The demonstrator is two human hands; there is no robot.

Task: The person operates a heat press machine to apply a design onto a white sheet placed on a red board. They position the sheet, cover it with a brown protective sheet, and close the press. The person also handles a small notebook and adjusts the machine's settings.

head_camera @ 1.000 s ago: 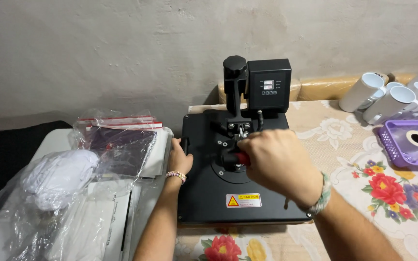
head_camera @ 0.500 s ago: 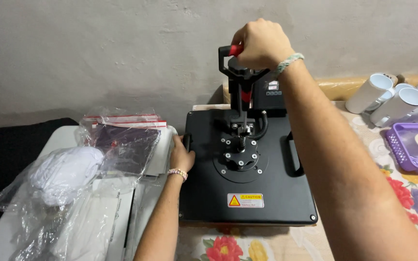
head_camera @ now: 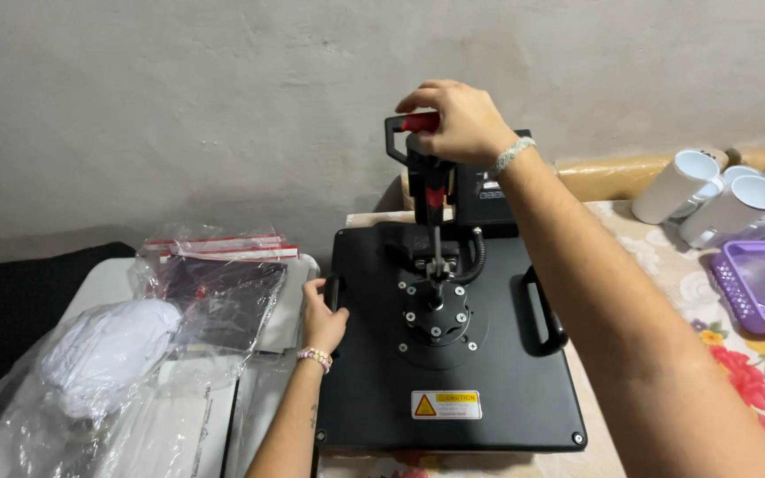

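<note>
A black heat press (head_camera: 449,372) stands on a flowered tablecloth (head_camera: 737,372), its flat top plate facing me. My right hand (head_camera: 453,119) is closed around the red-gripped lever handle (head_camera: 405,124), which is raised high at the back. My left hand (head_camera: 320,314) grips the black side handle (head_camera: 331,292) on the press's left edge. A matching side handle (head_camera: 546,310) on the right is free. Behind the lever sits the black control box (head_camera: 484,199).
White mugs (head_camera: 710,190) lie on their sides at the back right, next to a purple basket (head_camera: 759,283) holding a tape roll. To the left, clear plastic bags hold dark fabric (head_camera: 219,292) and white fabric (head_camera: 108,350). A grey wall is close behind.
My right hand has swung the lever handle from low over the plate up to the raised position. My left hand has stayed on the left side handle.
</note>
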